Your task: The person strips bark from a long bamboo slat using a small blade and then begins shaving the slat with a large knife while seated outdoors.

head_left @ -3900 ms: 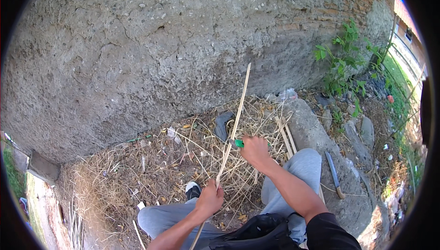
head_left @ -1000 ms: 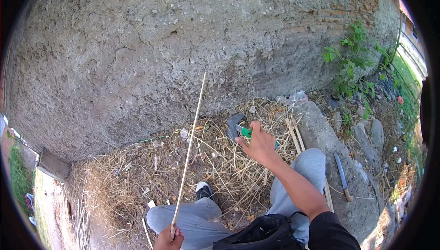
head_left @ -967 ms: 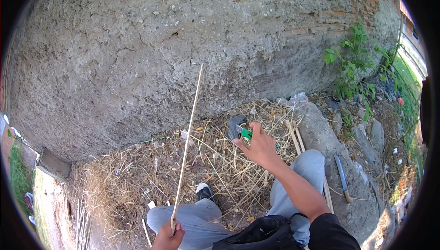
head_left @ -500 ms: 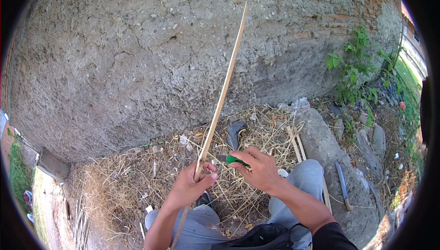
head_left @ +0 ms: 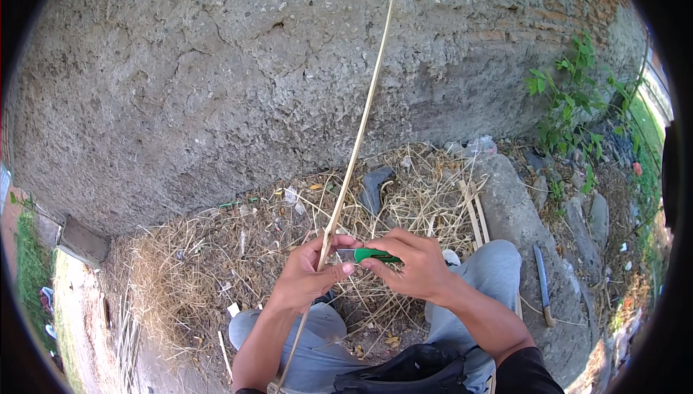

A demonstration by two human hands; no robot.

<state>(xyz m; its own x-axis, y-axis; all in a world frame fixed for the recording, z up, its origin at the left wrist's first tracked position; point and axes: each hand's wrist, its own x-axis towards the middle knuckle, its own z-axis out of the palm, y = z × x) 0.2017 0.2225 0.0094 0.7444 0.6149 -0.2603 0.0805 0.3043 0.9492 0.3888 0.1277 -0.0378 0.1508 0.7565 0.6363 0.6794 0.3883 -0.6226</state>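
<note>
While left grip (head_left: 302,278) pinches bamboo strip (head_left: 359,134), slanting before wall (head_left: 202,105), right grip (head_left: 415,265) clasps green utility knife (head_left: 375,255), blade (head_left: 346,255) close by; strip probably light, springy, splintery; best held low, clear of blade.

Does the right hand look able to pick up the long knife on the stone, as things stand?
Probably not: the right hand grips the green cutter, and the right knee lies between that hand and the long knife, which looks uncovered.

A leafy plant (head_left: 570,99) stands beside a rough grey wall (head_left: 216,98), near flat stones (head_left: 598,218).
</note>
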